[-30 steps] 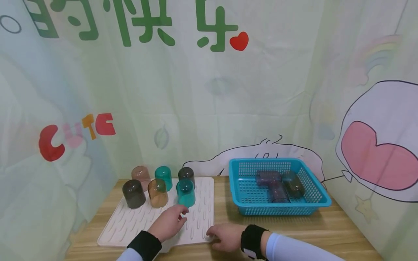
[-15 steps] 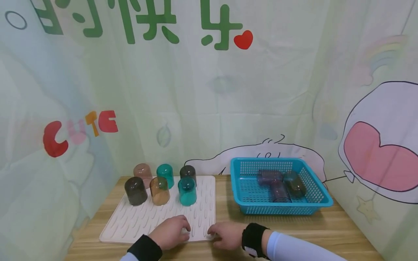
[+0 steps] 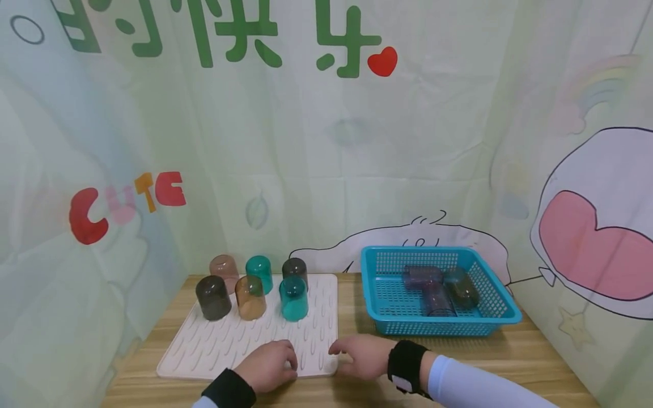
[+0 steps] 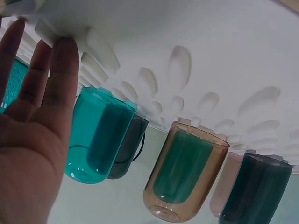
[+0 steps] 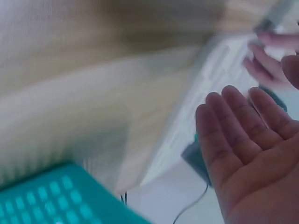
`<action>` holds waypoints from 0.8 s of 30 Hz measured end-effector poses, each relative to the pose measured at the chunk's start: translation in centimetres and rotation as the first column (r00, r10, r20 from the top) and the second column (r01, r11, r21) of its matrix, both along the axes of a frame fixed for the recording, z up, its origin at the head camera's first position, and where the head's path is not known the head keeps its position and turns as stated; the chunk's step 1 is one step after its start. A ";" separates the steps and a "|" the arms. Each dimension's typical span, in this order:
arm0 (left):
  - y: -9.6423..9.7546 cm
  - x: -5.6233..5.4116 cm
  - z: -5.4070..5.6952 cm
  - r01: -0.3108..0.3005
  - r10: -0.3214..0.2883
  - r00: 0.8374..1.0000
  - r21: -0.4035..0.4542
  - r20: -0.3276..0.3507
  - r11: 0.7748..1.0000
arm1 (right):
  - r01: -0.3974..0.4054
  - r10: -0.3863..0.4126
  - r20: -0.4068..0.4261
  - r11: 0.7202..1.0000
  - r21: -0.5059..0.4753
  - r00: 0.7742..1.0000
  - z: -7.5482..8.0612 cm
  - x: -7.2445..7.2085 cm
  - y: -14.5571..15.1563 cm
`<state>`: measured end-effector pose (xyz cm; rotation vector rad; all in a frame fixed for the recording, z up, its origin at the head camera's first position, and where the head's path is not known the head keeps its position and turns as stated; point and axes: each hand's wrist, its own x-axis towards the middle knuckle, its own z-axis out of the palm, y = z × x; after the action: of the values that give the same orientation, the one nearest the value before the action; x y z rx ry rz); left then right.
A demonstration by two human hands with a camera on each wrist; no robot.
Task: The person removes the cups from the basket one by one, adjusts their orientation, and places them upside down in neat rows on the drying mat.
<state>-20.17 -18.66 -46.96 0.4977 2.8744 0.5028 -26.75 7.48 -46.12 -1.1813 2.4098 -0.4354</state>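
Upside-down cups stand in two rows on a white ridged mat (image 3: 204,354). The front row has a dark grey cup (image 3: 212,298), an amber cup (image 3: 250,298) and a teal cup (image 3: 293,298). Behind them are a pink cup (image 3: 222,269), another teal cup (image 3: 259,272) and a dark cup (image 3: 295,266). My left hand (image 3: 268,366) rests at the mat's front edge; the left wrist view has its fingers (image 4: 63,70) extended against the mat, holding nothing. My right hand (image 3: 366,356), empty with fingers straight in the right wrist view, is by the mat's front right corner.
A blue perforated basket (image 3: 433,327) stands right of the mat on the wooden table (image 3: 530,368). Inside lie purple-tinted cups (image 3: 422,276) and a darker cup (image 3: 461,289), on their sides. A printed curtain (image 3: 336,170) hangs close behind the table.
My left hand has drawn back from near the front teal cup to the mat's front edge. My right hand has shifted slightly right. The cups stay in place.
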 end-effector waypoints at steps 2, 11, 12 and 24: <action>0.0 0.0 0.0 -0.003 0.003 1.000 0.001 0.000 1.000 | 0.057 -0.057 0.012 0.998 -0.036 0.998 1.4 0.0 0.4; -0.1 0.0 -0.4 -0.006 0.006 1.000 -0.001 -0.012 1.000 | 0.224 -0.228 0.013 0.946 -0.235 0.974 6.9 -1.5 2.9; -0.1 0.0 -0.4 -0.007 0.007 1.000 -0.001 -0.012 1.000 | 0.231 -0.238 0.000 0.941 -0.249 0.971 7.2 -1.8 3.2; -0.2 0.1 -0.5 0.009 -0.010 0.999 -0.021 -0.047 1.000 | 0.465 -0.490 -0.126 0.866 -0.182 0.863 8.6 -7.5 9.9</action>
<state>-20.10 -18.85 -47.50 0.5257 2.9172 0.4652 -34.26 17.36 -37.56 -0.6732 2.8635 -0.6971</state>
